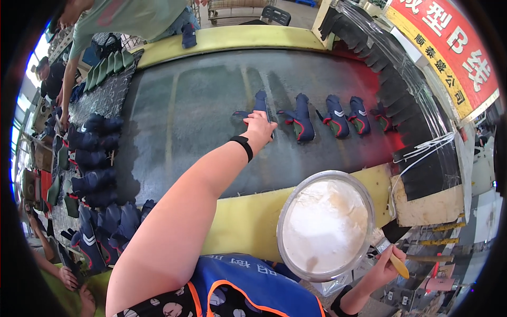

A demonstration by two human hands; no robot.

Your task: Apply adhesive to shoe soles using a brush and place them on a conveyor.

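My left hand reaches out over the dark conveyor belt, its fingers closed on a navy shoe upper that lies there. The hand hides most of that upper. In my right hand, low at the right, is a paintbrush with a yellow handle. Its pale bristles are beside the rim of a round metal bowl, which holds a thick white substance. To the right of my left hand, a row of several more navy shoe uppers with red edging lies on the belt.
Yellow padded edges run along both long sides of the belt. Dark strips hang at the right end, under red light. More shoe uppers are heaped at the left. A co-worker leans in at the far left, and another person's hands show lower left.
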